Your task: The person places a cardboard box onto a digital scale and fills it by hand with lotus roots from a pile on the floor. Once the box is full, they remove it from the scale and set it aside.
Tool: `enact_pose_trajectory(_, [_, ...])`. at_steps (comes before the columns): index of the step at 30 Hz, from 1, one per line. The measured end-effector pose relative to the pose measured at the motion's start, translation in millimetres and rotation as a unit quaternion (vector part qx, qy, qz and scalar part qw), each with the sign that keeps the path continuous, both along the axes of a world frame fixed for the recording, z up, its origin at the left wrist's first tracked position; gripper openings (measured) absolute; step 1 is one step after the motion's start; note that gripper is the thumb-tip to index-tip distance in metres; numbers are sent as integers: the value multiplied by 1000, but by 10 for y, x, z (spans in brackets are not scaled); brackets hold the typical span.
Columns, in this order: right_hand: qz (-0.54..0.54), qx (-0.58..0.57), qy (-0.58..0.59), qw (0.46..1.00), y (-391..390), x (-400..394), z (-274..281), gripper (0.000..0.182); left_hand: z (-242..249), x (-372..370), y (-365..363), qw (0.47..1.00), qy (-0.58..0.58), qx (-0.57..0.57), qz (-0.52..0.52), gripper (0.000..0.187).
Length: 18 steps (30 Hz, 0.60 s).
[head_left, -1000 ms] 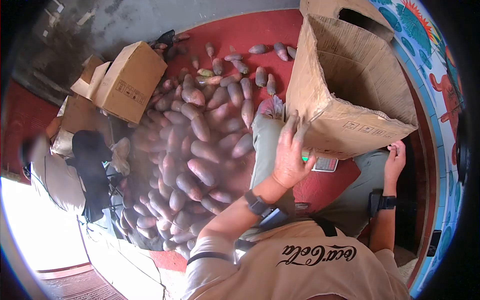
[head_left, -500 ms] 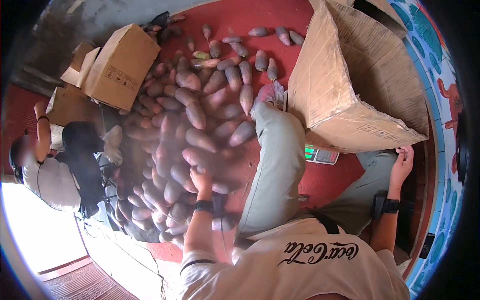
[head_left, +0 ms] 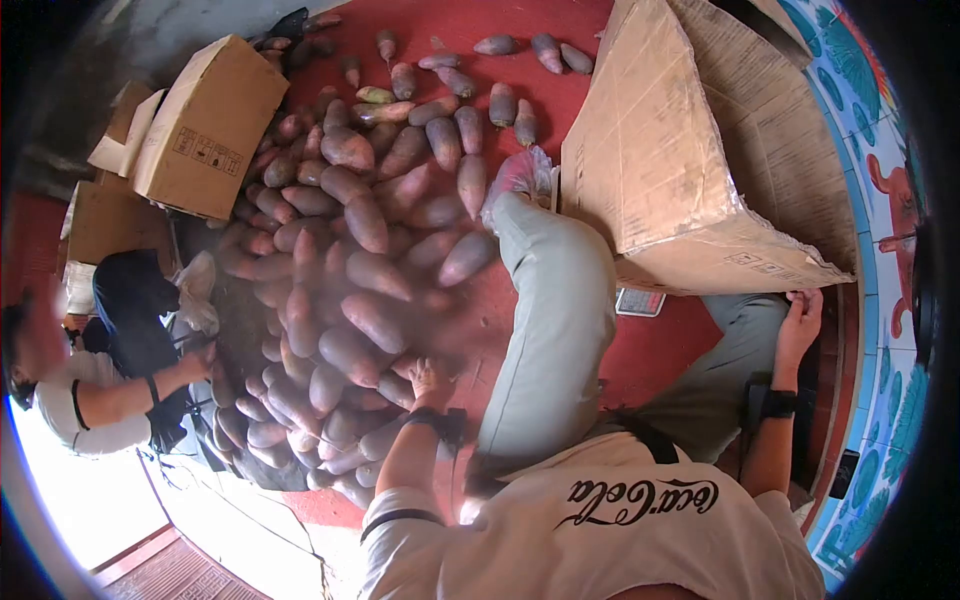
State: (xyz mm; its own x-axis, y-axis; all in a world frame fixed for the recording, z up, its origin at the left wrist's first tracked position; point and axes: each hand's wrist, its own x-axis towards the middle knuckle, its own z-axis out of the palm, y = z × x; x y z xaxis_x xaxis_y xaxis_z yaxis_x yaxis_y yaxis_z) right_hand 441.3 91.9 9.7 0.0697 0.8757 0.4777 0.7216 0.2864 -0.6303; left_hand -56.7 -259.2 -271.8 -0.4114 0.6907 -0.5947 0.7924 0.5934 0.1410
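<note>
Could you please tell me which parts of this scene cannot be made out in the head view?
- Inside of the large cardboard box: its opening faces away.
- Scale: mostly hidden under that box, its display unreadable.
- Left hand: its fingers are buried among the sweet potatoes, so any grip is unclear.
- Right hand: near the box's corner; contact too small to tell.
- Co-worker: cut off by the lens edge.

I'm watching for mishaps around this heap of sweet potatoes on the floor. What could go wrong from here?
1. The left hand reaches into the bottom edge of the sweet potato pile; pulling one out there could send others rolling.
2. The large cardboard box sits tilted on the scale, with the right hand at its corner; it might tip.
3. Loose sweet potatoes lie close to the foot, a possible trip hazard.
</note>
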Motion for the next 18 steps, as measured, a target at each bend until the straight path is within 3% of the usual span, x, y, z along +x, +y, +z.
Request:
enact_pose_trajectory(6, [-30, -11, -25, 999, -37, -132, 79, 19, -63, 49, -54, 999, 24, 10, -25, 49])
enact_pose_trajectory(9, [-41, -15, -29, 999, -53, -188, 108, 21, 16, -49, 341, 999, -41, -7, 21, 51])
enact_pose_trajectory(15, [-24, -22, -23, 999, -27, -7, 8, 28, 88, -192, 1231, 991, 10, 128, -32, 54])
enact_pose_trajectory(18, [-54, -42, -39, 997, -66, 19, 28, 32, -86, -252, 1597, 964, 73, 244, -72, 44])
